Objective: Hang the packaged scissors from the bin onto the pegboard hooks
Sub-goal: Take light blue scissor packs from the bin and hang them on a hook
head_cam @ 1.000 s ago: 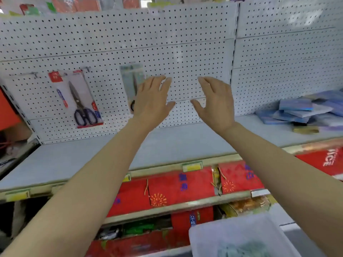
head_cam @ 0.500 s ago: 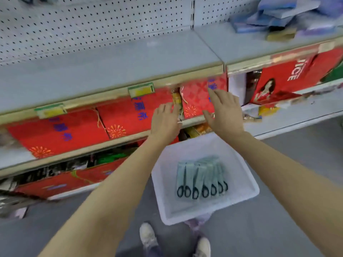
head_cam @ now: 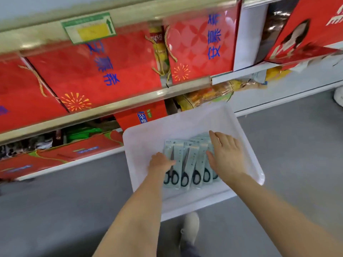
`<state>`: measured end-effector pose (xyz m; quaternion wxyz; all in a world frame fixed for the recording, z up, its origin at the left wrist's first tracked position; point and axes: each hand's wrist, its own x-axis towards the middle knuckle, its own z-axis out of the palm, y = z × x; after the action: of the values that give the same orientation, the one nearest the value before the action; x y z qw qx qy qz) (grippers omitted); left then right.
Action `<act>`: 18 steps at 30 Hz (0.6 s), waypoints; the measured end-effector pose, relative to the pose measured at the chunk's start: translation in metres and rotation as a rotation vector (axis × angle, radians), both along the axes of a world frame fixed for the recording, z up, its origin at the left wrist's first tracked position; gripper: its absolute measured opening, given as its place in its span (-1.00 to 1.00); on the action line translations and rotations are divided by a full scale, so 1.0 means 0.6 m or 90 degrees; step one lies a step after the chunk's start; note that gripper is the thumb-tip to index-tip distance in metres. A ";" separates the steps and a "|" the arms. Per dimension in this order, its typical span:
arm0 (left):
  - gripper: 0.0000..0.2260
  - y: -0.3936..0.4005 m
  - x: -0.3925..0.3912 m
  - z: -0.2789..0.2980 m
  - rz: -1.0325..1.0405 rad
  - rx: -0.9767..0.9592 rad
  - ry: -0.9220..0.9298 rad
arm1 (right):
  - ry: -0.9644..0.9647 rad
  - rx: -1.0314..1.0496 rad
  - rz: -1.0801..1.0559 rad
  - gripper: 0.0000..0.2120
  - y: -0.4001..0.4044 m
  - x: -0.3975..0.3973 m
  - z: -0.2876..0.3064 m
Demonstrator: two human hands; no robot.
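A white plastic bin (head_cam: 144, 143) stands on the floor in front of the shelves. Inside it lies a fanned row of several pale green packaged scissors (head_cam: 187, 162) with black handles. My left hand (head_cam: 160, 162) rests at the left end of the row, its fingers touching the leftmost pack. My right hand (head_cam: 227, 155) lies flat over the right end of the row, fingers spread, covering the packs there. Neither hand has lifted a pack. The pegboard is out of view.
Red gift boxes (head_cam: 104, 71) fill the shelves behind the bin. A shelf edge with a yellow and green price label (head_cam: 89, 27) runs across the top. Grey floor (head_cam: 297, 154) surrounds the bin. My shoe (head_cam: 190, 227) shows below the bin's near edge.
My view dropped from the pegboard to the floor bin. Both hands came down from the pegboard, past the shelf edge, into the bin onto the scissors packs.
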<state>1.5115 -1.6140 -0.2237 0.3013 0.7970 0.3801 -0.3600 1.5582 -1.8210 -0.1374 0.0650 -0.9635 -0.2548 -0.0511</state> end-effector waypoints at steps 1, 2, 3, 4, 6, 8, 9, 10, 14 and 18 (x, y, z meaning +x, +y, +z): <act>-0.12 -0.007 0.000 -0.011 0.059 0.005 -0.001 | 0.008 -0.002 -0.006 -0.42 -0.003 -0.006 -0.012; 0.04 -0.017 0.002 -0.019 0.092 0.023 0.002 | 0.014 -0.005 -0.010 -0.43 -0.005 -0.011 -0.025; 0.10 -0.027 0.004 -0.024 0.089 0.052 0.013 | 0.020 -0.008 -0.014 -0.42 -0.007 -0.016 -0.036; 0.10 -0.037 0.005 -0.028 0.053 0.090 0.034 | 0.027 -0.009 -0.015 -0.41 -0.009 -0.022 -0.047; 0.06 -0.056 0.007 -0.027 -0.025 0.152 0.045 | 0.043 -0.004 -0.021 -0.39 -0.011 -0.032 -0.063; 0.03 -0.061 0.008 -0.035 -0.024 0.167 0.034 | 0.059 -0.002 -0.031 -0.39 -0.010 -0.039 -0.075; 0.02 -0.058 0.007 -0.038 -0.016 0.165 0.024 | 0.072 -0.004 -0.038 -0.39 -0.008 -0.042 -0.080; -0.01 -0.052 0.005 -0.040 -0.008 0.159 0.011 | 0.089 -0.005 -0.048 -0.39 -0.004 -0.045 -0.087; -0.51 -0.019 -0.006 -0.037 0.062 0.105 -0.146 | 0.252 0.039 -0.168 -0.47 0.020 -0.058 -0.107; -0.84 0.022 -0.024 -0.016 0.079 0.069 -0.261 | 0.481 0.120 -0.341 -0.45 0.049 -0.075 -0.136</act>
<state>1.4973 -1.6008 -0.2332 0.3507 0.8435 0.3779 -0.1507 1.5132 -1.7915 -0.2187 0.2251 -0.9363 0.0498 0.2648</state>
